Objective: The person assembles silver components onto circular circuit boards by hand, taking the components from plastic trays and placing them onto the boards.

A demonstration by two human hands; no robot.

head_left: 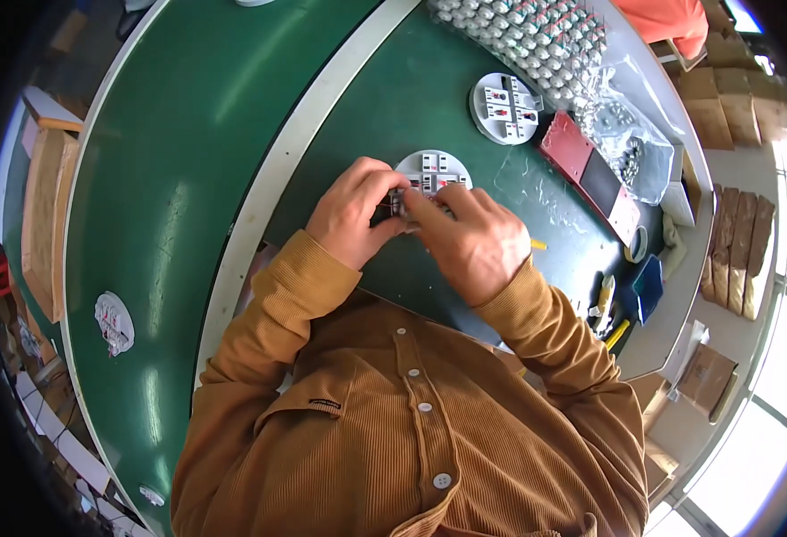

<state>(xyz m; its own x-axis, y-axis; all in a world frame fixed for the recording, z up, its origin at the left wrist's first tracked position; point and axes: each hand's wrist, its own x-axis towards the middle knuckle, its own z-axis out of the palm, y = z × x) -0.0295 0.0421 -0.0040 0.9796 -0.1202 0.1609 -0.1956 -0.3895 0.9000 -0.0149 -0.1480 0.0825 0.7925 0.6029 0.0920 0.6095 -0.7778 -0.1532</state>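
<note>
Close in front of me, a round white disc (pixel 432 163) with socket-like blocks and small red parts lies partly under my fingers. My left hand (pixel 356 211) is closed at its lower left edge, thumb and forefinger pinched around a small greyish piece (pixel 397 202) that is mostly covered. From the other side my right hand (pixel 474 237) bends over the disc, its thumb meeting the left fingertips. What its fingers grip is hidden. Farther off to the right, a second white disc (pixel 506 109) with similar black and red parts sits on the green tabletop.
Clear domed parts (pixel 537 40) fill the far side, beside a plastic bag (pixel 649 152) of small metal pieces. A red-and-black box (pixel 589 170), tape roll (pixel 637 244) and yellow cutter (pixel 605 295) lie right. A green conveyor (pixel 179 224) at left carries another disc (pixel 114 323).
</note>
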